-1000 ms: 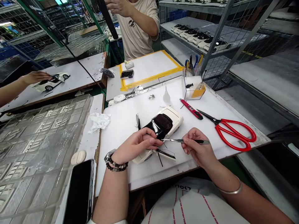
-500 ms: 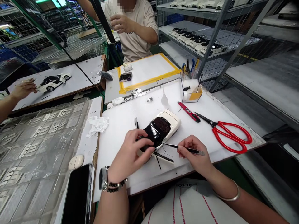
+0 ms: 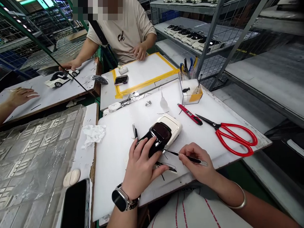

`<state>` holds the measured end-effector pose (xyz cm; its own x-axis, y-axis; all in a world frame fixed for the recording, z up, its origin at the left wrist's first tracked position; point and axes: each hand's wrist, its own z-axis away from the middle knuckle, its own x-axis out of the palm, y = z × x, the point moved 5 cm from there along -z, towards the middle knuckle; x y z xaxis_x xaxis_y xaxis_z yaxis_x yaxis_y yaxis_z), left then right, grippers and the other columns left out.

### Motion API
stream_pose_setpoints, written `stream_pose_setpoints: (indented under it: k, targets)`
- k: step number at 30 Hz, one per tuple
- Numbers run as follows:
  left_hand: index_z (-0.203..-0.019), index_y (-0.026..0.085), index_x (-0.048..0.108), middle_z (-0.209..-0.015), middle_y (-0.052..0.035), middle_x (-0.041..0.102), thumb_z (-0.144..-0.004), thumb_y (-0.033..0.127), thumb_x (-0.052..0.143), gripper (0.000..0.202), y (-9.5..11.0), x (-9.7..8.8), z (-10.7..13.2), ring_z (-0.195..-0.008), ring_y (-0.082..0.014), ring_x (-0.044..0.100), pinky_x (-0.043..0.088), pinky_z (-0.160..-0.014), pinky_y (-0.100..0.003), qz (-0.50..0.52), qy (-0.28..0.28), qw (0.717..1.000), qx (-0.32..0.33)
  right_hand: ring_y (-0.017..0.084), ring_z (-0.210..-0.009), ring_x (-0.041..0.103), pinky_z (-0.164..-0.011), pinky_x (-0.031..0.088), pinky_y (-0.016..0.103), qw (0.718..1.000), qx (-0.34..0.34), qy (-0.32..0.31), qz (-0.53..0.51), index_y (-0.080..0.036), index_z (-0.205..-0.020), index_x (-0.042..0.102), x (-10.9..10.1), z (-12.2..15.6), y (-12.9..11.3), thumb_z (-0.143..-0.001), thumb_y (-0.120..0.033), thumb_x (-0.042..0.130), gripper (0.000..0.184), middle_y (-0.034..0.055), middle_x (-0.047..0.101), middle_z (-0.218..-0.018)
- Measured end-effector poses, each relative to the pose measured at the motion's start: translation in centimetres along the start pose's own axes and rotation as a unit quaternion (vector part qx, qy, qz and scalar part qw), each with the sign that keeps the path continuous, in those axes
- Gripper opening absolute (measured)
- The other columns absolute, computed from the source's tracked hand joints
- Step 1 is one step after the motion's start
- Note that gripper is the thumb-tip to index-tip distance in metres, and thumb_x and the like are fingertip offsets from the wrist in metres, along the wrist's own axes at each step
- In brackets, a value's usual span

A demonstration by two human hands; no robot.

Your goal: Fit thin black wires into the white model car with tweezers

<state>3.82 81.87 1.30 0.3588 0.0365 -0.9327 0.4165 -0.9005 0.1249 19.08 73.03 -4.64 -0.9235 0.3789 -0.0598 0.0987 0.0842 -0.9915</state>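
A white model car (image 3: 163, 129) with a glossy black roof lies on the white work board (image 3: 118, 152) in front of me. My left hand (image 3: 141, 166) lies over the car's near end, fingers spread and pressing down on it. My right hand (image 3: 197, 163) pinches metal tweezers (image 3: 184, 155), whose tips point left and touch the car's side below the roof. A thin black trim piece (image 3: 166, 166) lies on the board between my two hands.
Red-handled scissors (image 3: 234, 136) and a red utility knife (image 3: 190, 114) lie to the right. A clear tool holder (image 3: 190, 88) stands behind them. A phone (image 3: 74, 204), earbud case (image 3: 71, 177) and crumpled tissue (image 3: 93, 133) lie left. Another person (image 3: 123, 31) stands across; a second model car (image 3: 60, 78) is far left.
My left hand has gone from pinching the car's edge to lying flat over its near end. The tweezers stayed at the car's side. The person opposite lowered both hands to the tables.
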Motion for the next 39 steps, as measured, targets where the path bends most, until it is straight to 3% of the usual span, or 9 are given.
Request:
stream_pose_setpoints:
  k: [8, 21, 39]
  targets:
    - [-0.098, 0.025, 0.066, -0.130, -0.0080, 0.053, -0.086, 0.057, 0.047, 0.039, 0.43, 0.03, -0.02, -0.119, -0.0282, 0.042, 0.010, -0.111, -0.051, -0.041, 0.009, 0.999, -0.011, 0.009, -0.056, 0.038, -0.050, 0.032, 0.024, 1.000, -0.025, -0.005, -0.004, -0.022, -0.074, 0.033, 0.15, -0.21, -0.26, -0.086, -0.017, 0.052, 0.024, -0.0027, 0.047, -0.068]
    - [-0.099, 0.026, 0.066, -0.131, -0.0076, 0.053, -0.083, 0.064, 0.045, 0.047, 0.65, 0.21, -0.06, -0.116, -0.0299, 0.044, 0.008, -0.109, -0.055, -0.052, -0.001, 0.998, -0.023, 0.010, -0.056, 0.037, -0.051, 0.033, 0.025, 0.999, -0.027, 0.005, -0.030, -0.022, -0.074, 0.031, -0.10, 0.06, -0.18, -0.086, -0.018, 0.052, 0.024, -0.0027, 0.044, -0.066]
    - [-0.101, 0.027, 0.066, -0.132, -0.0072, 0.052, -0.083, 0.061, 0.049, 0.042, 0.46, 0.14, -0.08, -0.118, -0.0296, 0.043, 0.006, -0.111, -0.054, -0.029, -0.015, 0.999, -0.028, 0.010, -0.057, 0.040, -0.051, 0.035, 0.025, 0.999, -0.015, 0.002, 0.045, -0.022, -0.072, 0.033, 0.23, -0.13, -0.24, -0.085, -0.021, 0.053, 0.024, -0.0026, 0.047, -0.067]
